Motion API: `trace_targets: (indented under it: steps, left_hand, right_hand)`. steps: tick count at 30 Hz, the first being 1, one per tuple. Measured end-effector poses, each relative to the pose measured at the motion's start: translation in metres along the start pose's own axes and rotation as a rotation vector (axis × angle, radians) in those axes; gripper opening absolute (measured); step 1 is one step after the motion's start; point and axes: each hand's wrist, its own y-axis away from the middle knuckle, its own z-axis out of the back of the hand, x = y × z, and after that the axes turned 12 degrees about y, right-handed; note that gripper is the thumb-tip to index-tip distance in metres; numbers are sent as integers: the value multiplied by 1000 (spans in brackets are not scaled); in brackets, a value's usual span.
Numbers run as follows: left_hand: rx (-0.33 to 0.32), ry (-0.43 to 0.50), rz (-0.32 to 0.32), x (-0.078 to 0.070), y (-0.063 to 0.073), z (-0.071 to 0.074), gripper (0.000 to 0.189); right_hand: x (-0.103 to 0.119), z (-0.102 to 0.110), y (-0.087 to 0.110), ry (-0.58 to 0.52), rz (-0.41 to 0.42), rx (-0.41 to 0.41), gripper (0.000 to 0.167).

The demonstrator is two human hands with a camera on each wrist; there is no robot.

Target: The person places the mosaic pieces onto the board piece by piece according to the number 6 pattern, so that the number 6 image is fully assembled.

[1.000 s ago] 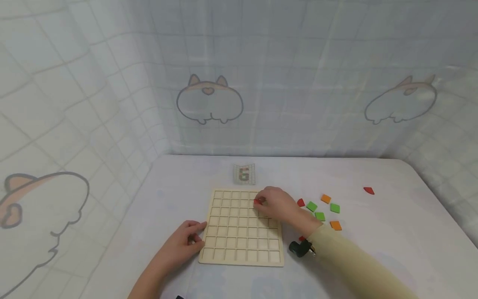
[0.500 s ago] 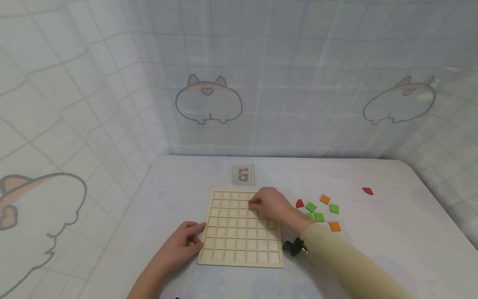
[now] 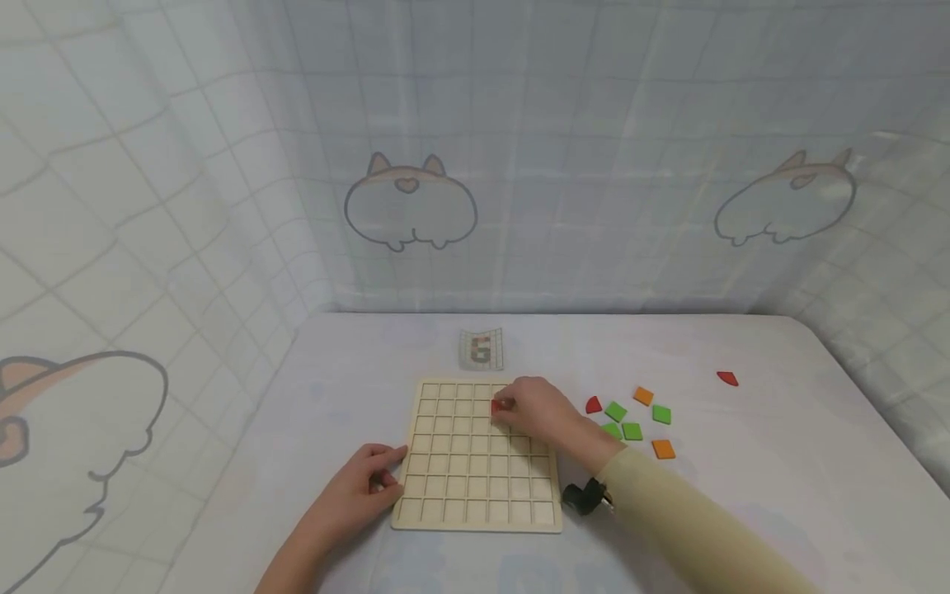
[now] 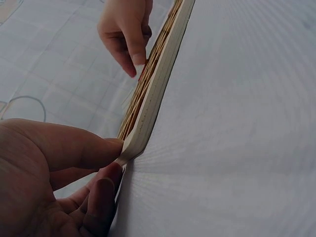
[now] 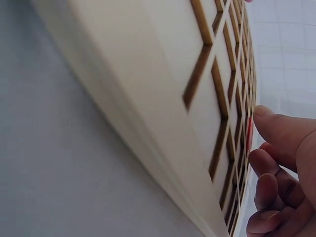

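My left hand (image 3: 359, 487) lies along the left edge of a pale wooden grid board (image 3: 449, 464), its thumb and index finger touching that edge. In the left wrist view, the thumb (image 4: 94, 150) presses the board's rounded corner. Over the upper right part of the grid, my right hand (image 3: 542, 410) pinches a small red tile (image 3: 495, 407), mostly hidden by the fingers. The right wrist view shows the tile's red edge (image 5: 249, 133) right at the grid surface, between thumb and fingers. The neighbouring cells in sight hold no tiles.
Right of the board lie several green tiles (image 3: 632, 431), orange tiles (image 3: 664, 450) and a red quarter-round tile (image 3: 594, 405). Another red piece (image 3: 728, 379) lies farther right. A card with a coloured pattern (image 3: 481, 350) lies behind the board. A black wrist camera (image 3: 583, 497) hangs under the right sleeve.
My right hand has shifted slightly left over the grid with the red tile, then stayed about there. The left hand keeps its place at the board's edge.
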Motion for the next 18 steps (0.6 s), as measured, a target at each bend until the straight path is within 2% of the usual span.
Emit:
trace_targets:
  steps: [3,8,15,18]
  left_hand:
    - [4,3,-9,1,-1,0,53]
    - [1,-5,-20,3,-1,0,53]
    - [-4,-14,-23,1,0,0,53]
    - [-1,-16,-20,1,0,0,53]
  right_hand:
    - [-3,3,6,-4,-8,-5,31]
    - [-11,13,22,-44,-32,-14,34]
    - [-37,22,50,-101,-89,-54,38]
    - [-49,26,63,-87,-92,-75,38]
